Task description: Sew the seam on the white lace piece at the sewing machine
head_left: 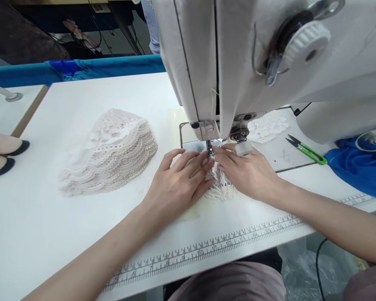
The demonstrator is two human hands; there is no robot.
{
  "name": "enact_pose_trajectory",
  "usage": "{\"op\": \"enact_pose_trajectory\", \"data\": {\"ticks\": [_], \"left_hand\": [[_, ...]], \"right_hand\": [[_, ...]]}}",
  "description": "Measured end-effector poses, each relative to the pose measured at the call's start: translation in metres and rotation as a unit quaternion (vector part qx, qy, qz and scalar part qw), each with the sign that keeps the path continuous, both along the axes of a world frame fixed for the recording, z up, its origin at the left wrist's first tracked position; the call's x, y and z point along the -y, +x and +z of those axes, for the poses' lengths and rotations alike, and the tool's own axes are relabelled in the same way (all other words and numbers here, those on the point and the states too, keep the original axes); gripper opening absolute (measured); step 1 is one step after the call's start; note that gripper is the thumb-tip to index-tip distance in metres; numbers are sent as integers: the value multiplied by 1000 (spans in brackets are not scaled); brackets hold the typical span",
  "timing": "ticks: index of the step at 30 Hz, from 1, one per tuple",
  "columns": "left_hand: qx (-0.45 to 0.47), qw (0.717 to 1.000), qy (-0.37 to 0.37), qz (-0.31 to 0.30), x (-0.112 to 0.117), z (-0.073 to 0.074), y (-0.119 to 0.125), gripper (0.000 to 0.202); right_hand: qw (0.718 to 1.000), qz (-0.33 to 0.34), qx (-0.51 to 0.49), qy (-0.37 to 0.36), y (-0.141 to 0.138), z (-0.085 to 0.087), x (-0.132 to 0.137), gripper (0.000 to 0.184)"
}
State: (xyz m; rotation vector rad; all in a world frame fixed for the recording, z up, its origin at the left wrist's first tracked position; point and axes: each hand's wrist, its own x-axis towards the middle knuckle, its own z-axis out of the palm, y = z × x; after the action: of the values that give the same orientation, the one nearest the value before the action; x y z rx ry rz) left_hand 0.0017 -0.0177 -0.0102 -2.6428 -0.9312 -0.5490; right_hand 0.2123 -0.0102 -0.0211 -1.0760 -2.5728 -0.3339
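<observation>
A white lace piece (221, 191) with stringy, fringed edges lies under the presser foot (209, 147) of a white sewing machine (203, 62). My left hand (175, 184) rests on its left side, thumb and fingertips pressing the lace close to the foot. From the right, my right hand (249, 171) holds the lace with bent fingers beside the needle area. Both hands partly cover the piece, and the fingertips nearest the needle are hard to make out. To the left, a fanned stack of pale lace pieces (113, 154) lies on the white table (65, 234).
Green-handled thread snips (310, 152) lie right of the machine bed, near blue cloth (357, 167). More white lace (268, 126) is behind my right hand. A printed ruler (216, 246) follows the front edge. Two pale, black-tipped objects (3, 154) jut in at left.
</observation>
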Motion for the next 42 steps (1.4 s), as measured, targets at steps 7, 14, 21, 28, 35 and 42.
{"op": "enact_pose_trajectory", "data": {"ticks": [7,14,21,28,35,42], "left_hand": [[-16,1000,8,18,1,1,1,29],[-16,1000,3,22,2,2,1,29],[-6,1000,8,26,0,2,2,30],[7,1000,-1,29,0,0,2,32],[0,995,12,-98,7,5,-6,33],[56,997,-16,-57,10,0,-3,12]], "right_hand": [[1000,5,12,12,0,0,-1,20],[1000,7,14,-6,1,-1,-2,23],[1000,4,5,-15,0,0,-1,23],[1000,16,-3,10,2,3,-3,20],[992,108,-61,12,8,11,1,18],[991,109,-64,-52,12,9,0,51]]}}
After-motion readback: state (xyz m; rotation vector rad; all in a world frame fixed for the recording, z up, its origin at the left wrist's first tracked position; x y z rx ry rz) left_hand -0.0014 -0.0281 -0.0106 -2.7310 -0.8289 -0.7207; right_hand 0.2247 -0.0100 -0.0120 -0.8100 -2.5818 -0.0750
